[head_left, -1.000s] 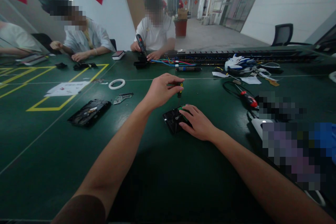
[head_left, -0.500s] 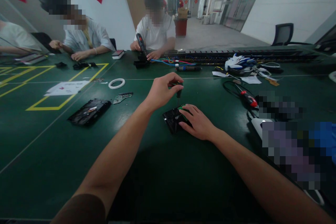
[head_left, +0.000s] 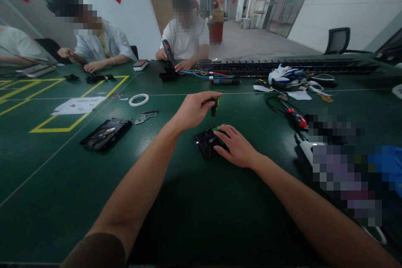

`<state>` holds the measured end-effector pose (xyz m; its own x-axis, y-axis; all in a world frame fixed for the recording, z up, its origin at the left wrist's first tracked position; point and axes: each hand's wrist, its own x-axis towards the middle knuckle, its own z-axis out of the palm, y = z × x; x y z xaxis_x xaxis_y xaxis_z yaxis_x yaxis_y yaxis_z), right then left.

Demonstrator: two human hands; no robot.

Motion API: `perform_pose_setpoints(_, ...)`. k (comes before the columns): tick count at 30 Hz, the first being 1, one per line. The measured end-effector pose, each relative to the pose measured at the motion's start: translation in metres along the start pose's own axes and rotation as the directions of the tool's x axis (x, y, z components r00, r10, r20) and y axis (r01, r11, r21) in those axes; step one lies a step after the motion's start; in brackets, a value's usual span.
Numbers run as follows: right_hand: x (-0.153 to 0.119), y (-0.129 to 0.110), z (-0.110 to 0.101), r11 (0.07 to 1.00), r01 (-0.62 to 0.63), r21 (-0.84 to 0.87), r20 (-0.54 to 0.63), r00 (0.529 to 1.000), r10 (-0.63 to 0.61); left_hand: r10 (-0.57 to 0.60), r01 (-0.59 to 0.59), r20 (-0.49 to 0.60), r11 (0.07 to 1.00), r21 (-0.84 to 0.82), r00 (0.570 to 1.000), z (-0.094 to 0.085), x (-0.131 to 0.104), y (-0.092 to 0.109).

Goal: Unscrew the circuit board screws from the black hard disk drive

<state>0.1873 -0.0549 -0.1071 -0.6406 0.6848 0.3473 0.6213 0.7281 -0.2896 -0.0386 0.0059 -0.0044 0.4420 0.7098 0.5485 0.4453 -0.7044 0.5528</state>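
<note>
My left hand [head_left: 194, 109] pinches the handle of a small black-and-yellow screwdriver [head_left: 214, 106]. The screwdriver stands upright, its thin shaft pointing down at the far edge of a black hard drive [head_left: 204, 142]. Part of a green circuit board shows on the drive's far side. From the right, my right hand [head_left: 237, 146] lies over the drive, fingers and thumb spread across its top and holding it against the table. Those fingers hide the drive's right part. To the left lie an open black casing [head_left: 106, 134] and a loose circuit board [head_left: 146, 117].
A white tape ring [head_left: 138, 100] and paper sheets [head_left: 78, 105] lie on the green table at left. To the right are a red-and-black tool [head_left: 297, 118] with a cord and white-blue gloves [head_left: 285, 74]. Across the table, a person [head_left: 184, 37] holds a power screwdriver [head_left: 168, 50].
The fingers of my left hand have shifted round the screwdriver handle, the index finger now straighter and more yellow showing. My right hand and the hard drive stay put.
</note>
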Motion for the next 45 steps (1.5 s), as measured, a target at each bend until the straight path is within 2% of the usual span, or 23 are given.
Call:
perform_pose_setpoints(5, 0.0002, -0.0002, -0.0001, 1.000, 0.005, -0.001, -0.005, 1.000, -0.005, -0.034, 0.032, -0.034, 0.998, -0.052, 0.999, 0.0015, 0.0000, 0.0022)
perform_pose_setpoints(10, 0.0006, 0.0002, 0.0007, 1.000, 0.013, -0.005, -0.009, 1.000, -0.013, -0.027, 0.031, -0.127, 0.999, 0.027, 0.992, -0.0009, 0.0010, 0.0065)
perform_pose_setpoints(18, 0.0000, 0.0011, 0.0009, 1.000, 0.013, -0.011, -0.010, 1.000, -0.013, 0.070, -0.070, -0.008, 0.994, -0.081, 0.998, -0.0028, 0.0013, 0.0040)
perform_pose_setpoints(22, -0.0003, 0.0011, 0.0012, 1.000, 0.003, -0.018, -0.006, 1.000, -0.003, 0.043, -0.044, -0.012, 0.993, -0.106, 0.999, -0.0006, 0.0008, 0.0020)
perform_pose_setpoints(28, 0.0002, 0.0010, 0.0011, 1.000, 0.005, -0.004, -0.002, 1.000, -0.005, -0.062, 0.050, -0.048, 0.973, -0.226, 0.997, 0.0040, -0.0004, 0.0021)
perform_pose_setpoints(35, 0.0008, 0.0007, 0.0005, 1.000, 0.007, -0.023, 0.008, 1.000, -0.007, -0.056, 0.042, -0.035, 0.945, -0.323, 0.998, 0.0061, 0.0008, 0.0003)
perform_pose_setpoints(37, 0.0009, 0.0009, 0.0009, 1.000, 0.011, -0.017, 0.003, 1.000, -0.011, -0.066, 0.056, -0.024, 0.952, -0.301, 0.998, 0.0061, 0.0007, -0.0008)
perform_pose_setpoints(42, 0.0009, 0.0012, 0.0013, 1.000, 0.011, -0.003, -0.006, 1.000, -0.011, -0.077, 0.068, -0.068, 0.990, -0.125, 0.995, 0.0019, -0.0004, 0.0016)
perform_pose_setpoints(45, 0.0009, 0.0009, 0.0011, 1.000, 0.012, -0.004, -0.004, 1.000, -0.013, -0.037, 0.033, -0.028, 0.990, -0.138, 0.999, -0.0028, -0.0002, 0.0053)
